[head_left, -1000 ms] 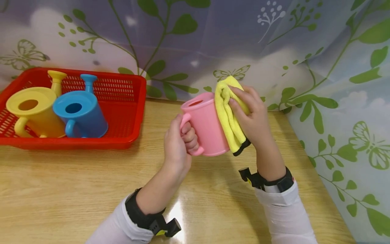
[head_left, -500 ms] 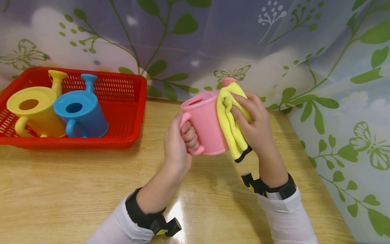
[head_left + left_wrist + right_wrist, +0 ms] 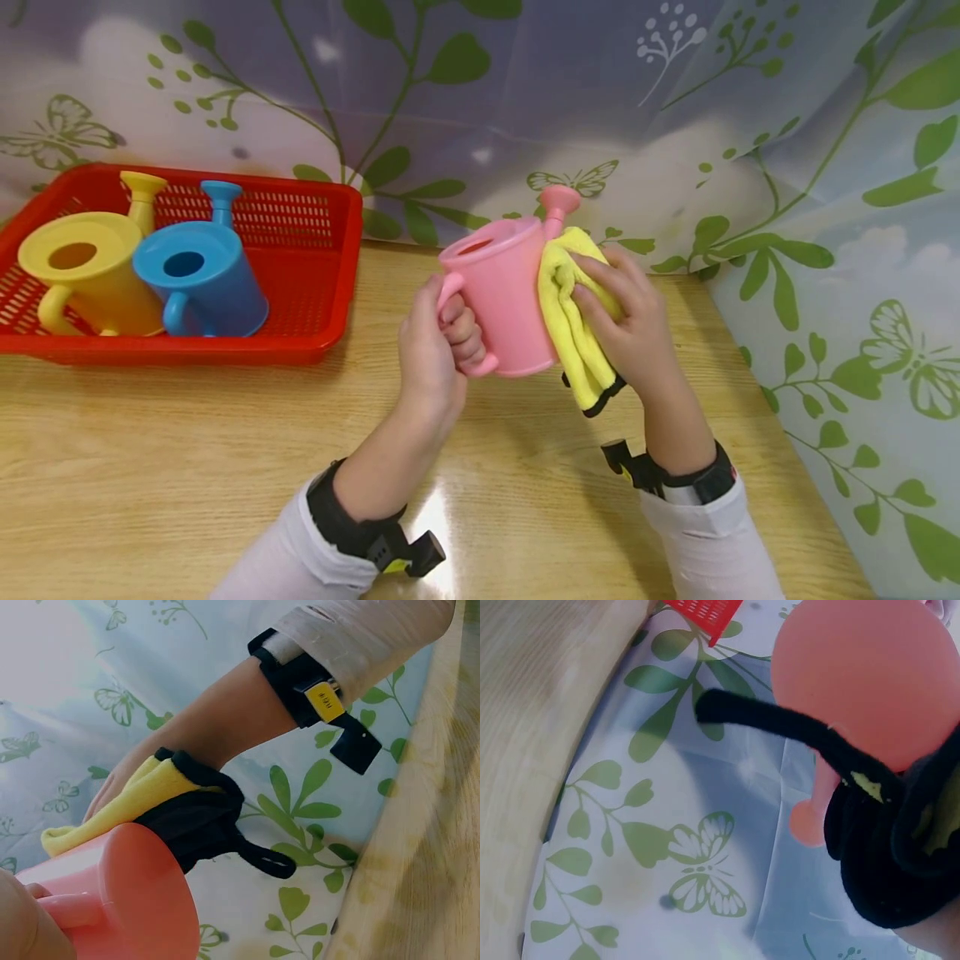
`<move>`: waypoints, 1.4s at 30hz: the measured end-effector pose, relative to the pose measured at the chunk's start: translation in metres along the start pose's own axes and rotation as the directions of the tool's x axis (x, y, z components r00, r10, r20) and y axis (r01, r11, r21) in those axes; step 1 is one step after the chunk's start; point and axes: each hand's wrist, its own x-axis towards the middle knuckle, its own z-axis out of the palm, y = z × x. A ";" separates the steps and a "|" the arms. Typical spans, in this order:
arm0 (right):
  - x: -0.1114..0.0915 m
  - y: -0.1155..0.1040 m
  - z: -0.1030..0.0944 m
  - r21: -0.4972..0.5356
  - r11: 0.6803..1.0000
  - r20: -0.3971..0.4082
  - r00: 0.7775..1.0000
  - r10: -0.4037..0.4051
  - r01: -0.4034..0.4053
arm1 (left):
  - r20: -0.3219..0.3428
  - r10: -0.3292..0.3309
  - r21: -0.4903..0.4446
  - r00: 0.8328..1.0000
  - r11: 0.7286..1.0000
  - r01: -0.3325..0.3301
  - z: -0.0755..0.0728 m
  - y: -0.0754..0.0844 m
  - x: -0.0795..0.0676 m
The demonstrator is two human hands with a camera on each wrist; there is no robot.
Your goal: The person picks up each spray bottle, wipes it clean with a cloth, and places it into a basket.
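Note:
My left hand [image 3: 438, 346] grips the handle of a pink watering can [image 3: 510, 308], held tilted above the table. Its spout, with a flared rose, points up and away at the can's far right. A folded yellow cloth [image 3: 573, 317] with black edging is pinched in my right hand [image 3: 633, 321] and lies against the can's right side, below the spout. From the left wrist, the can's base [image 3: 154, 892] and the cloth's black underside [image 3: 195, 821] show. The right wrist view has the cloth's black loop [image 3: 765, 712] hanging in front of the can's base [image 3: 862, 675].
A red basket [image 3: 300, 346] stands at the left on the wooden table [image 3: 187, 467]. In it are a yellow watering can [image 3: 97, 271] and a blue watering can [image 3: 202, 279]. A leaf-patterned curtain [image 3: 480, 92] closes off the back and right sides.
My right hand and the cloth have slid down and slightly right along the can, uncovering the pink spout. The can has shifted slightly up and left.

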 end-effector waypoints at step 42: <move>-0.028 0.023 -0.009 0.080 0.992 0.129 0.987 0.091 -0.101 | 0.034 0.032 -0.018 0.999 0.999 -0.031 -0.002 0.003 0.001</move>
